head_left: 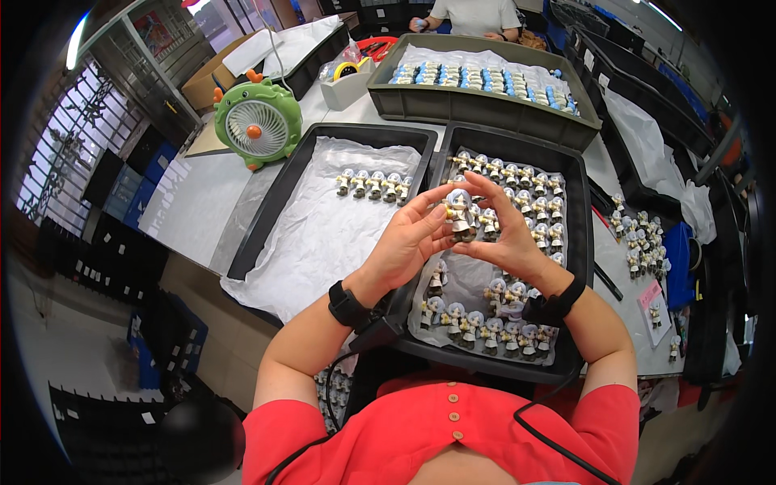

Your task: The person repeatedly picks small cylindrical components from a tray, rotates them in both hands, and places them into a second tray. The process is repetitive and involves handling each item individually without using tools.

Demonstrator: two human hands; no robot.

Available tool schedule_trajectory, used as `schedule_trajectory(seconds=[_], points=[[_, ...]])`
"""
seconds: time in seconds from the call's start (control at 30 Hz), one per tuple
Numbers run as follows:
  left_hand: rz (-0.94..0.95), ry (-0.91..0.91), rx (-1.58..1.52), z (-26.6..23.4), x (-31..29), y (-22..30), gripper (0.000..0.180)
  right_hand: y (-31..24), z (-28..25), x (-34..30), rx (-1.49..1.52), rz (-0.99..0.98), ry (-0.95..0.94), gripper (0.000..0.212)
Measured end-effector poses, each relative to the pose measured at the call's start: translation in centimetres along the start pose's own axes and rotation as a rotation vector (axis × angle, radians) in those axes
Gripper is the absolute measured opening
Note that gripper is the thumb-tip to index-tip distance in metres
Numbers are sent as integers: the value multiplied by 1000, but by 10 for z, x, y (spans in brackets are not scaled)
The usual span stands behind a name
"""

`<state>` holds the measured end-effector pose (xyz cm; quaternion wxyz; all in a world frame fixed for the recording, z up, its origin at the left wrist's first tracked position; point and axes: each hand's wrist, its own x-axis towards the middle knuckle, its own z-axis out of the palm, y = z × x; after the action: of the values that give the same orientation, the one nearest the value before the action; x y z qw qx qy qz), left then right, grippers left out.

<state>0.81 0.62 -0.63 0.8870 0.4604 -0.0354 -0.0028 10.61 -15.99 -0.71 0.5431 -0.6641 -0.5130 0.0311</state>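
A small figurine [460, 212] with pale lilac hair, white clothes and dark boots stands upright between my two hands. My left hand [411, 236] pinches it from the left with thumb and fingers. From the right, my right hand [509, 233] closes on it, thumb low near its boots and fingers near its head. Below and behind my hands is a black tray [584, 267] lined with thin white sheet, holding many similar figurines [511, 333] in rows. To the left, another lined black tray [301, 174] carries one short row of figurines [373, 184] near its right side.
A green animal-shaped fan [259, 121] stands beyond the left tray, near a tape dispenser [346, 79]. Farther back, an olive crate [485, 107] holds blue-and-white figurines. Loose figurines [643, 242] cluster at right, beside a black pen [608, 281]. Another person [477, 16] sits opposite.
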Motion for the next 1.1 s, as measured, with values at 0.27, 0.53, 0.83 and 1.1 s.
schedule_trajectory(seconds=[0.27, 0.53, 0.83, 1.1], points=[[-6, 41, -18, -1, 0, 0, 44, 2, 1, 1, -2, -2, 4, 89], [1, 93, 29, -3, 2, -1, 41, 2, -1, 1, 120, 88, -43, 93], [28, 110, 53, 3, -1, 0, 40, 1, -2, 1, 57, 60, -43, 94], [12, 62, 32, 2, 0, 0, 41, 3, 0, 0, -10, -14, 40, 95]])
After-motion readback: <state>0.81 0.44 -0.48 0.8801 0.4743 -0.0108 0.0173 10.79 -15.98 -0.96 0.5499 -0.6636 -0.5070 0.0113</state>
